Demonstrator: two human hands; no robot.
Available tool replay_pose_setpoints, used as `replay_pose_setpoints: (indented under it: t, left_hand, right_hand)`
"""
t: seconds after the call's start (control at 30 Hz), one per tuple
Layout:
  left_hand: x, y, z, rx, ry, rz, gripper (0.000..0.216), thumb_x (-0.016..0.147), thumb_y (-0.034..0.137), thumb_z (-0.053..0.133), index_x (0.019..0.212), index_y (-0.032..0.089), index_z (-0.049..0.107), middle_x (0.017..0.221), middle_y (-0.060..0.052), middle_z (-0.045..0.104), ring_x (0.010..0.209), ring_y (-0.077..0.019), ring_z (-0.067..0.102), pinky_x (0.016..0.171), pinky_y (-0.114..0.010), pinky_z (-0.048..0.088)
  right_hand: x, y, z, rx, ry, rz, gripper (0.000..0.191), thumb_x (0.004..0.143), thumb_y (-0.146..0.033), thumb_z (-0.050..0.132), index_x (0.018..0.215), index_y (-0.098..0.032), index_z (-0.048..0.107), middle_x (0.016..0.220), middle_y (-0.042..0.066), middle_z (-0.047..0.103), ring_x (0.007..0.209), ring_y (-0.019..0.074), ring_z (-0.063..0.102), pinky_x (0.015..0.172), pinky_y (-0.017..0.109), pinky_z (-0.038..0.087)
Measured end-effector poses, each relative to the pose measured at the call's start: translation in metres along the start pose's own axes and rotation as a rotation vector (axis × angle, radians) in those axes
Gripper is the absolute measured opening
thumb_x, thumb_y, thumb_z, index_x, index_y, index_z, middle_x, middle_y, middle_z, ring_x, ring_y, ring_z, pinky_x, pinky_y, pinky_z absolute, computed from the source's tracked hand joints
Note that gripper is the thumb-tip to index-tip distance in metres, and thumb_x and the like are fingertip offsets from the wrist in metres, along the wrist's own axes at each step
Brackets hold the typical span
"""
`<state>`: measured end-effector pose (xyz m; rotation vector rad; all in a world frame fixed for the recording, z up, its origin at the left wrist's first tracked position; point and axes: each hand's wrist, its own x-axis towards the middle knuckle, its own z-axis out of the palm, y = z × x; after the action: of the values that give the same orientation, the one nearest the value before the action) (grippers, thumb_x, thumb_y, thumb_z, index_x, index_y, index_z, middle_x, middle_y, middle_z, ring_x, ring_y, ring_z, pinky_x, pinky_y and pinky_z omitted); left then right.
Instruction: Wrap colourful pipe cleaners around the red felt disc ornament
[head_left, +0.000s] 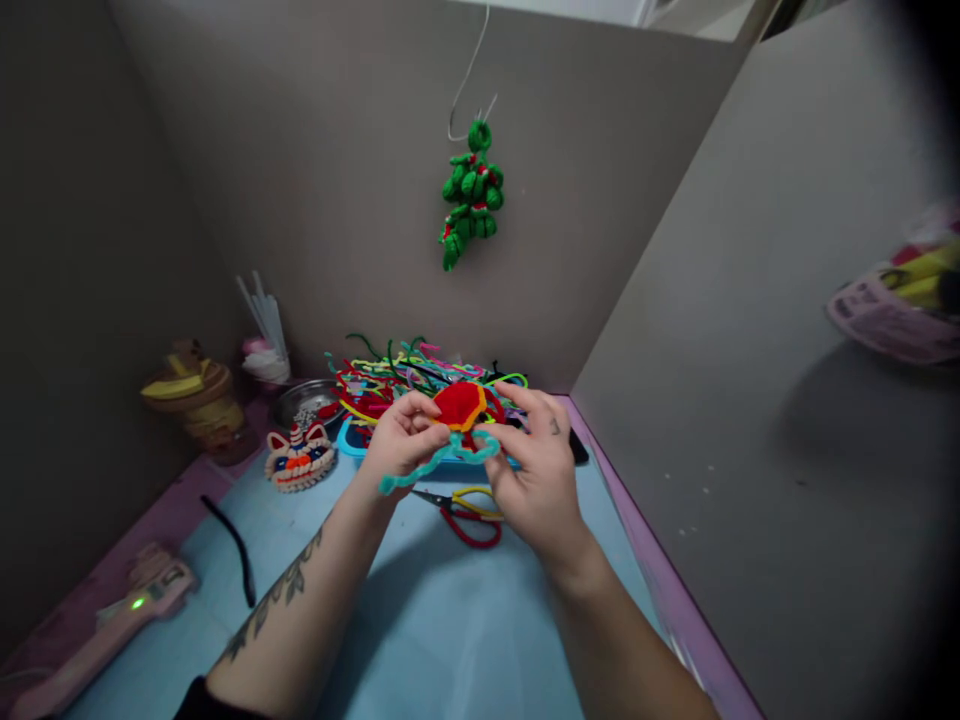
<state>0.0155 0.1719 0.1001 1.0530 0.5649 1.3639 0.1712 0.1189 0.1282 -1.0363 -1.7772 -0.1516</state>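
My left hand (401, 435) is closed, thumb and fingers pinching the edge of a red fuzzy piece with an orange border (457, 402). A teal pipe cleaner (424, 468) runs below that piece, its loose end reaching left past my wrist and its other end curled into a loop. My right hand (536, 465) pinches the looped end between thumb and finger, with the index finger stretched along the piece's upper right. Behind the hands is a blue tray (349, 440) heaped with colourful pipe cleaners (390, 370). Scissors (476, 515) with yellow and red handles lie just below.
An animal-face craft (300, 462) and a metal bowl (289, 405) stand left of the tray. A black strip (238, 550) and a pink device with a green light (142, 610) lie nearer. Overhead hangs a green craft (474, 195). Grey panels surround the table.
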Motion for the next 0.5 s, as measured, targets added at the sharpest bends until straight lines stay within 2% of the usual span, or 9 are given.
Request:
replay_pose_setpoints:
  t: [0.17,0.27,0.37,0.5]
  left_hand:
    - [0.007,-0.003,0.001,-0.085,0.296,0.125,0.04,0.055,0.027,0.082,0.077,0.019,0.05,0.044,0.011,0.046,0.031,-0.0015,0.033,0.032,-0.012,0.023]
    - [0.009,-0.004,0.001,-0.076,0.413,0.13,0.039,0.057,0.026,0.081,0.079,0.018,0.05,0.044,0.011,0.047,0.032,-0.0016,0.034,0.033,-0.012,0.024]
    - [0.007,-0.007,0.003,-0.017,0.459,0.159,0.037,0.059,0.028,0.08,0.08,0.018,0.051,0.045,0.011,0.048,0.033,-0.0025,0.036,0.035,-0.013,0.028]
    - [-0.001,-0.012,0.013,0.036,0.424,0.166,0.037,0.059,0.028,0.08,0.081,0.017,0.053,0.051,0.007,0.055,0.039,-0.0047,0.045,0.04,-0.014,0.035]
  right_hand:
    - [-0.002,0.006,0.011,-0.022,-0.064,0.06,0.029,0.083,-0.019,0.053,0.111,-0.022,0.061,0.129,0.011,0.051,0.121,0.0278,0.043,0.1,0.051,0.039]
    - [-0.004,0.009,0.021,0.007,-0.027,0.101,0.029,0.083,-0.021,0.056,0.112,-0.02,0.059,0.117,0.012,0.055,0.112,0.0261,0.049,0.096,0.047,0.042]
    - [-0.006,0.008,0.029,0.068,-0.028,0.09,0.022,0.084,-0.019,0.055,0.104,-0.021,0.061,0.1,0.009,0.057,0.098,0.0226,0.053,0.088,0.041,0.046]
    - [-0.011,0.005,0.04,0.207,-0.087,0.028,0.019,0.085,-0.019,0.055,0.102,-0.022,0.062,0.097,0.008,0.057,0.093,0.0202,0.055,0.084,0.036,0.048]
